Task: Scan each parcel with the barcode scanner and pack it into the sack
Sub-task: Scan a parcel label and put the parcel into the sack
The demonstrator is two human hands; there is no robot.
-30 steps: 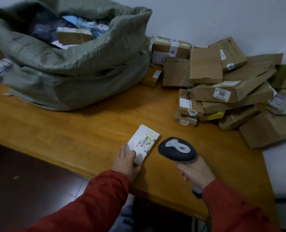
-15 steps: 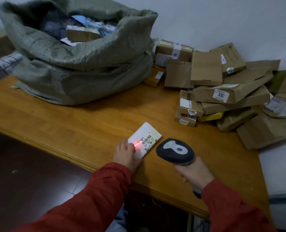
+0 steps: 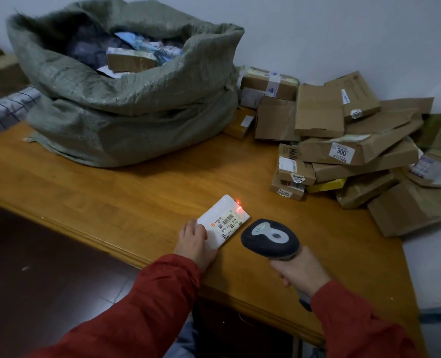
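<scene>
Head view. Most of the barcode scanner (image 3: 269,237) handle is hidden inside the right hand (image 3: 299,272), whose fingers are curled tight around it. Only the dark head with its grey top panel shows, just beyond the knuckles. The left hand (image 3: 192,244) lies with its fingers flat on the near corner of the white parcel (image 3: 223,220), pressing it to the table (image 3: 111,192). That corner is covered, and the thumb cannot be made out.

The parcel is a flat white packet lying between the two hands, just ahead of the left fingertips. Its label faces up with a barcode and fine print too small to read. A red light spot (image 3: 238,208) falls on its far edge.

Well beyond the left hand stands the green woven sack (image 3: 126,104), its rim hiding most of what is inside. Beyond the right hand is a pile of brown parcels (image 3: 356,151), partly cut off by the frame edge.
</scene>
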